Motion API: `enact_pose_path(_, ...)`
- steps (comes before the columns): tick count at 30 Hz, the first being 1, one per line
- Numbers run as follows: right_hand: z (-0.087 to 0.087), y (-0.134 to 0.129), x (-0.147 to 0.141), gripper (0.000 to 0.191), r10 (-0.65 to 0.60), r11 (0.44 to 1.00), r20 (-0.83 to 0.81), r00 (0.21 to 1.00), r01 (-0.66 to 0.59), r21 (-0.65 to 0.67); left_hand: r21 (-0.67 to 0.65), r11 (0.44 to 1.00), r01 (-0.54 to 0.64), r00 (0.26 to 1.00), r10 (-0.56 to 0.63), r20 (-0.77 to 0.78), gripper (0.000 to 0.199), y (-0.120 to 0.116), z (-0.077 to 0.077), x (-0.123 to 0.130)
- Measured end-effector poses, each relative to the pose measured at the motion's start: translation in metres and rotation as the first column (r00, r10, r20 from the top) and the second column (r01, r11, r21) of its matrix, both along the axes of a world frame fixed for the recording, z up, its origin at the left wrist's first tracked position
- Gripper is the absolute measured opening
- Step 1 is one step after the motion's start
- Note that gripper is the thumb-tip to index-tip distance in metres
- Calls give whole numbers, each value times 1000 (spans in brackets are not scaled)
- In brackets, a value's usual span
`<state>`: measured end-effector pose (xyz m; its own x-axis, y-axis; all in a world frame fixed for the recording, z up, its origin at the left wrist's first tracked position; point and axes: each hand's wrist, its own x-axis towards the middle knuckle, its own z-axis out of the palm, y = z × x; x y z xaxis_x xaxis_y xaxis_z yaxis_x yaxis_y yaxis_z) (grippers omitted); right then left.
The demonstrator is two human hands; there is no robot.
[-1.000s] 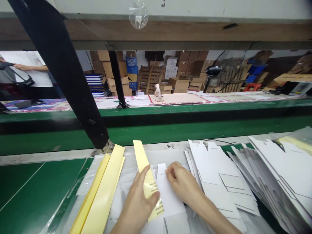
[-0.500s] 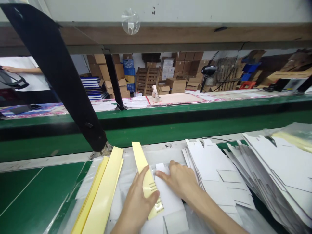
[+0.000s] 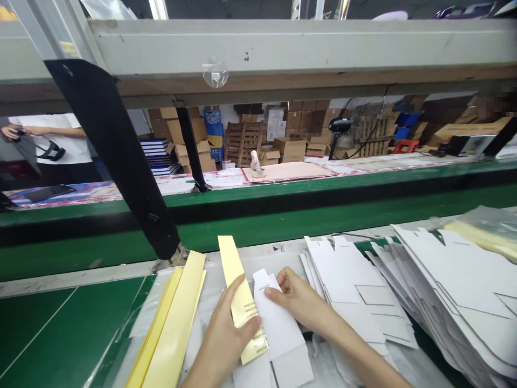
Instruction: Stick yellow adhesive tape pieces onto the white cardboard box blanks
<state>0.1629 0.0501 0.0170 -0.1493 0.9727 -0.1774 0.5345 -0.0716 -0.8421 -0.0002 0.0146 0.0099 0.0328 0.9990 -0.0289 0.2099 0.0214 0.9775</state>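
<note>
The left hand (image 3: 226,330) holds a yellow strip (image 3: 244,306); the right hand (image 3: 302,299) pinches a white card (image 3: 278,328) just beside it.

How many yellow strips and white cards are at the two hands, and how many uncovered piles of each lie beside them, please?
Yellow strip at the left hand: 1
White card at the right hand: 1
Yellow strip pile: 1
White card piles: 2
Total: 5
</note>
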Motion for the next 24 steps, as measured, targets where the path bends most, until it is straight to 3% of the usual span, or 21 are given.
enact_pose_path(2, 10, 1, 6, 27, 6, 999, -257, 966, -15, -33, -44, 999, 30, 979, -21, 201, 67, -2, 14, -1)
enact_pose_path(4, 27, 4, 24, 29, -46, 997, -296, 954, 61, 44, -53, 999, 14, 957, 2, 290, 70, -4, 27, -2)
enact_pose_path(7, 53, 13, 73, 32, -223, 939, -147, 964, 252, 233, -13, 1000, -17, 977, 19, 211, 70, -6, 36, -2)
enact_pose_path(9, 58, 18, 108, 32, -350, 893, 76, 934, 308, 328, 13, 1000, 4, 992, -5, 129, 68, -6, 34, -2)
enact_pose_path(12, 46, 21, 141, 33, -498, 859, 487, 718, 329, 393, -10, 999, 42, 998, -42, 48, 66, -5, 25, -2)
enact_pose_path(14, 31, 19, 145, 40, -546, 838, 599, 586, 366, 405, -58, 994, 89, 995, -85, 57, 69, -3, 22, -5)
enact_pose_path(16, 19, 15, 138, 48, -557, 830, 639, 530, 379, 409, -105, 985, 140, 988, -132, 77, 73, -2, 23, -11)
enact_pose_path(20, 9, 9, 118, 50, -523, 852, 665, 533, 348, 391, -51, 995, 89, 983, -96, -157, 68, 1, 28, -33)
enact_pose_path(24, 12, 8, 114, 51, -487, 873, 645, 588, 339, 350, -13, 1000, 20, 894, -23, -448, 72, 6, 19, -60)
